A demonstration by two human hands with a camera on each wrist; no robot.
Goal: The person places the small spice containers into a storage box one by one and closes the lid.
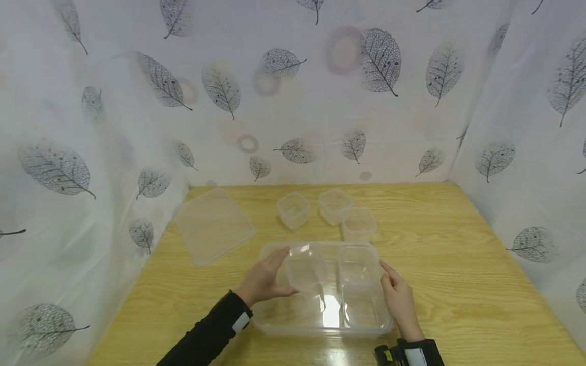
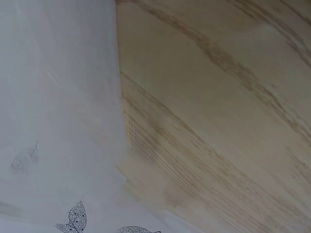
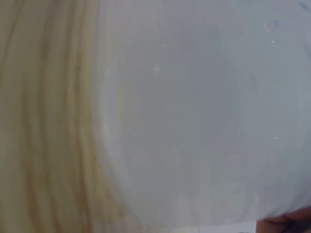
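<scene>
A large clear plastic food container (image 1: 316, 330) lies on the table with several small clear boxes in or over it. My left hand (image 1: 267, 279) reaches over its left side and grips a small clear box (image 1: 305, 267) between thumb and fingers. At the right side, my right hand (image 1: 399, 300) holds the large container's rim. Two more small boxes show inside on the right, a rear one (image 1: 359, 264) and a front one (image 1: 364, 307). In the right wrist view, the large container's cloudy wall (image 3: 194, 116) fills most of the picture, with fingertips (image 3: 286, 221) at the lower right corner.
Beyond the large container stand three small clear boxes, at left (image 1: 293, 211), middle (image 1: 335, 206) and right (image 1: 359, 225). A flat translucent lid (image 1: 212, 226) lies at the back left of the wooden table (image 1: 458, 274). Leaf-patterned curtains (image 1: 293, 112) enclose the back and sides.
</scene>
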